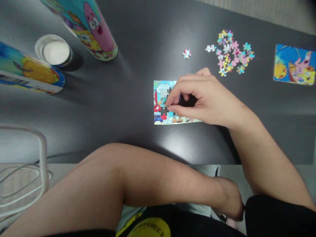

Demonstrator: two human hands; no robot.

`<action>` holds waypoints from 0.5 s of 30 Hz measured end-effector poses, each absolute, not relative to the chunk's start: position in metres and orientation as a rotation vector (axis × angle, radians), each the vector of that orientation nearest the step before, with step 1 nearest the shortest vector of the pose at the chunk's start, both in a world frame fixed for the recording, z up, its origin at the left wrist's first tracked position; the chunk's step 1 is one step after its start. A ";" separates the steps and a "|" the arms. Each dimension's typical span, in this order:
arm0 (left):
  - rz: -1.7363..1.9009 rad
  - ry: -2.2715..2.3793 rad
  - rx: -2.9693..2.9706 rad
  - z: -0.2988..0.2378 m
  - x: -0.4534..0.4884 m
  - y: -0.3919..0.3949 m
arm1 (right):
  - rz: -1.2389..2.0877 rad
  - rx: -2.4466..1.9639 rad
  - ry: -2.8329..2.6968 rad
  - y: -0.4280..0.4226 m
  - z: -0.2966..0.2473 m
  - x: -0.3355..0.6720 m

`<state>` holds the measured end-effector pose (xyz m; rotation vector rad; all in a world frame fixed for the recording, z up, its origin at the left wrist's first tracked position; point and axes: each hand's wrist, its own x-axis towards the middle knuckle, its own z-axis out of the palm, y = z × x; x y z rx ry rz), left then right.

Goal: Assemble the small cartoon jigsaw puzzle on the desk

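Observation:
My right hand [195, 95] is over a partly filled cartoon jigsaw puzzle [158, 86] on the dark table. Its thumb and index finger pinch a small puzzle piece [164, 106] at the left part of the picture. Dark gaps show among the fitted pieces, and the hand hides much of the puzzle's right side. My left forearm lies across the table's near edge, and my left hand [230, 200] hangs below that edge at the lower right. Its fingers are turned away and hidden.
Loose puzzle pieces [234, 54] lie heaped beyond my right hand, with a star-shaped cluster [186, 54] left of them. A blue cartoon card [293, 65] lies far right. Two cartoon tubes [98, 33] and a round metal lid [55, 51] are at left, above a white cable [43, 154].

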<state>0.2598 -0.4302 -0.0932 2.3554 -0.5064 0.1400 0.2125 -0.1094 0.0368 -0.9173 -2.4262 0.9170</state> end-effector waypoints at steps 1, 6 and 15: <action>0.141 -0.506 2.352 -0.093 0.259 -0.430 | 0.907 -0.902 -2.416 -0.109 0.037 0.213; 0.117 -0.516 2.340 -0.096 0.259 -0.429 | 0.856 -0.915 -2.142 -0.103 0.038 0.219; 0.212 -0.570 2.427 -0.111 0.247 -0.430 | 0.324 -1.063 -1.653 -0.052 0.026 0.283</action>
